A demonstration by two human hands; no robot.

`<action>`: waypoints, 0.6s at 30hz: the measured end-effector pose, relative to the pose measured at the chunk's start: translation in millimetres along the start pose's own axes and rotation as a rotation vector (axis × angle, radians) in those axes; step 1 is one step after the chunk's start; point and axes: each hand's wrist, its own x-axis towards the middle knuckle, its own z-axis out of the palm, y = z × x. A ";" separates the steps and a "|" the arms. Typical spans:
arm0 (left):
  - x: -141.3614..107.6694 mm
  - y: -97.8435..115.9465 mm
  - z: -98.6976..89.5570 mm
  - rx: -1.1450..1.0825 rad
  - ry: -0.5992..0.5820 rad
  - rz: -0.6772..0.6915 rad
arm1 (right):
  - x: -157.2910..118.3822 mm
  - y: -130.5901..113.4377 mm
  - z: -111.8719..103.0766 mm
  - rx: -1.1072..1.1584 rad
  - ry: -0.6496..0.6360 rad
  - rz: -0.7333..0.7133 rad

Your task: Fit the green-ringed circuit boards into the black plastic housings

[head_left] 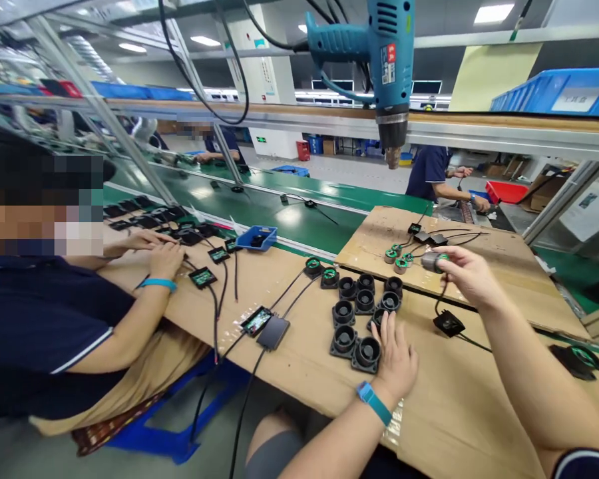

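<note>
My right hand (472,274) is raised over the cardboard and closed on a round motor part (433,261) with a green circuit board on one face. From it a dark cable runs down to a small black box (449,324). My left hand (397,356), with a blue band at the wrist, rests at the right side of a cluster of black square fan housings (344,340). Its fingers are stretched out and touch one housing (378,320), which they partly cover. Beyond the cluster, two housings hold green boards (329,275), with cables leading to flat black boxes (273,332).
Several round green-board parts (400,265) lie on the far cardboard (374,233). A teal heat gun (390,60) hangs overhead, nozzle down. At left, a co-worker's hands (167,256) handle black parts near a blue tray (256,238). A green conveyor (299,216) runs behind.
</note>
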 end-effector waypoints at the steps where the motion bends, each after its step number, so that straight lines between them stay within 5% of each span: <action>1: 0.0 -0.5 0.5 -0.013 -0.007 0.006 | -20.4 -16.8 -21.0 0.045 0.027 0.016; 4: -2.2 -1.4 0.6 -0.047 -0.018 0.053 | -73.7 -60.2 -64.5 -0.015 0.055 0.061; 7: -4.3 -1.2 -2.1 -0.076 0.004 0.091 | -109.8 -65.9 -63.8 -0.183 -0.166 0.212; 11: -3.5 -2.1 -4.5 -0.118 0.075 0.052 | -134.1 -1.8 -13.8 -0.528 -0.483 0.397; 15: -1.3 -8.5 0.1 -0.168 0.138 -0.082 | -145.9 64.4 27.0 -0.729 -0.342 0.334; 18: 0.0 -15.7 6.1 -0.181 0.153 -0.124 | -156.1 83.5 30.1 -0.734 -0.205 0.264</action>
